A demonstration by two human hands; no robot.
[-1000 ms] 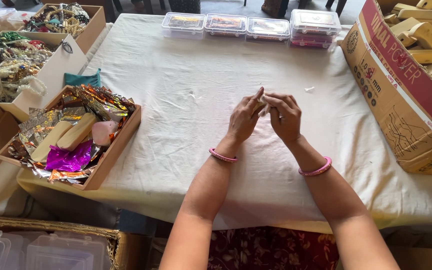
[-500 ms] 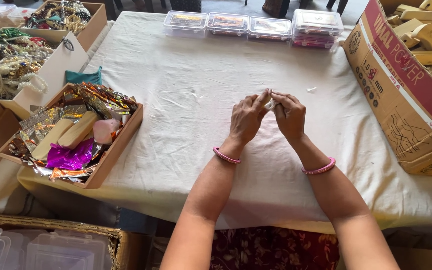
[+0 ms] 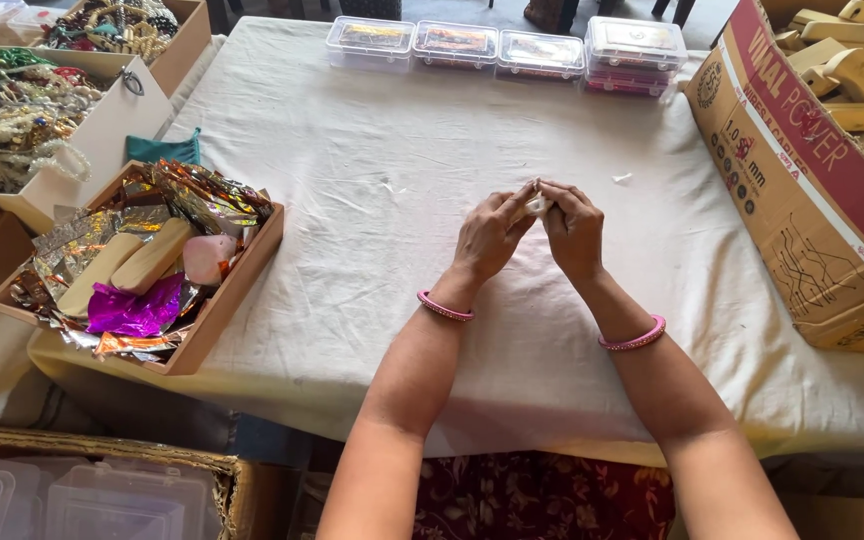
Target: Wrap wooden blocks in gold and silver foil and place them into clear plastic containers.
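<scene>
My left hand (image 3: 488,238) and my right hand (image 3: 572,232) meet above the middle of the table covered in a white cloth (image 3: 372,130). Between their fingertips they pinch a small white piece (image 3: 537,205); most of it is hidden by the fingers. Each wrist wears a pink bangle. A tiny white scrap (image 3: 621,179) lies on the cloth a little beyond my right hand.
A shallow cardboard tray (image 3: 214,312) at the left holds shiny foil wrappers and wooden pieces. Boxes of beaded ornaments (image 3: 12,110) stand farther left. Several clear plastic boxes (image 3: 512,48) line the far edge. A large carton of wooden blocks (image 3: 812,190) fills the right.
Both hands stay together at the same spot. The fingers have shifted slightly around the small white piece.
</scene>
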